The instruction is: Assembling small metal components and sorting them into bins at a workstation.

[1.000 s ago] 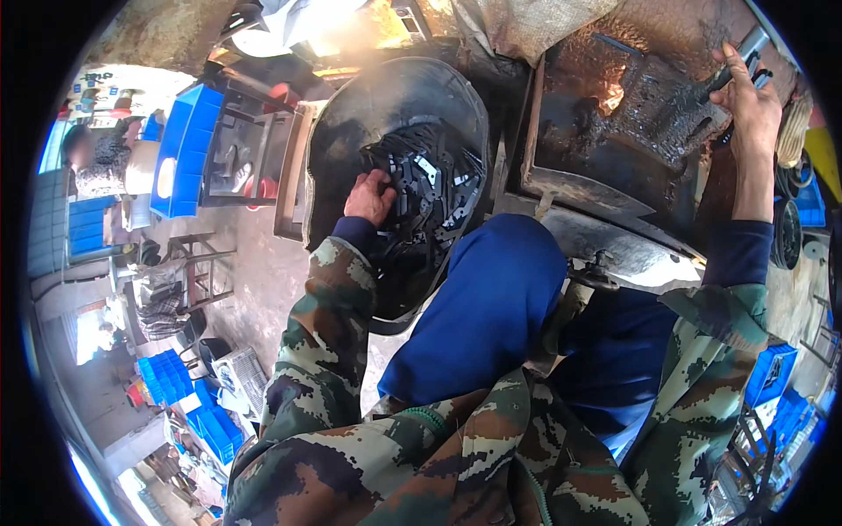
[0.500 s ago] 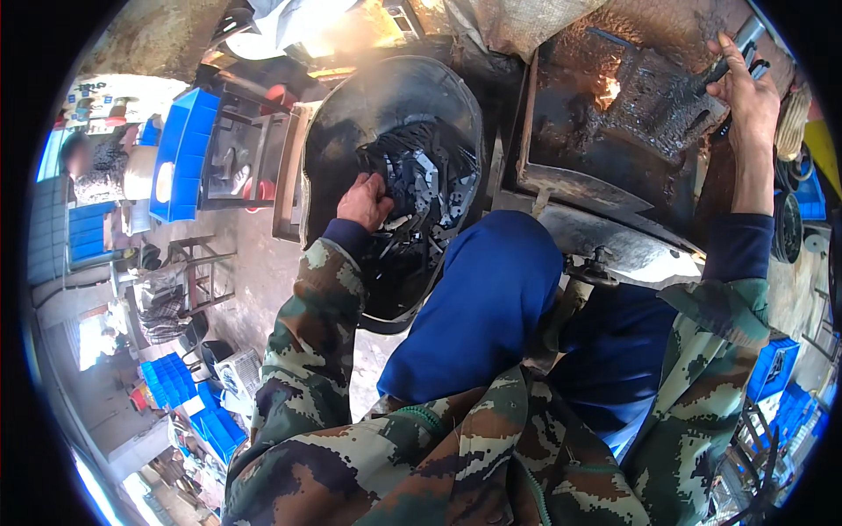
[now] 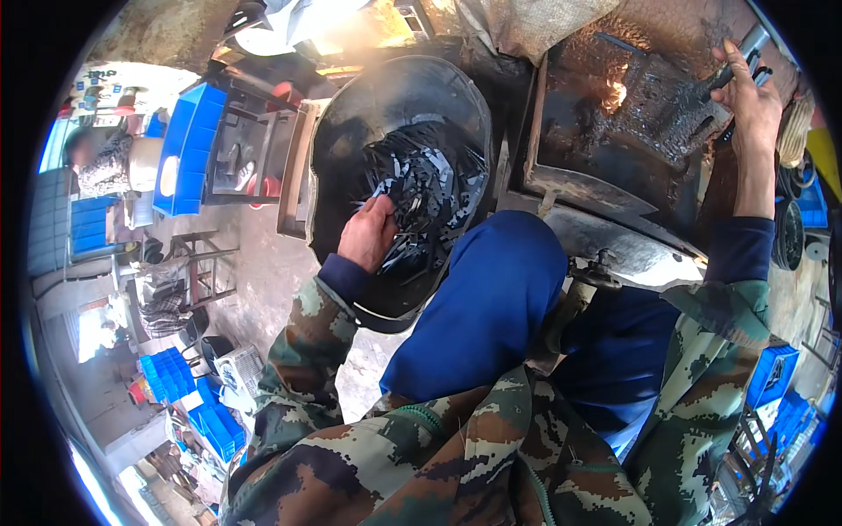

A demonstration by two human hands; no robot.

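Observation:
My left hand (image 3: 368, 235) reaches into a deep dark tub (image 3: 338, 131) on the left, its fingers curled and pressed together at the near-left edge of a heap of thin dark metal strips (image 3: 438, 171). A light-coloured strip shows at the fingertips. Away to the upper right, my right hand (image 3: 754, 105) is wrapped round a dark handle (image 3: 715, 81) beside a grey metal tube (image 3: 754, 39). The handle reaches over the right end of a wet, dark-coated slab or mass (image 3: 658, 101) in a shallow metal tray (image 3: 561, 180). The handle's far end is hard to make out.
A small orange glow (image 3: 614, 95) shows in the tray. Between my knees stands a metal valve-like fitting (image 3: 598, 270). Blue bins (image 3: 186, 153) and a metal rack (image 3: 197, 263) are at the left, where another person (image 3: 101, 167) sits. A cloth sack (image 3: 535, 22) hangs at the top.
My left hand has drawn slightly nearer to me, and the strips around it lie differently. The right hand keeps its grip on the handle, almost unmoved. The whole view has shifted slightly.

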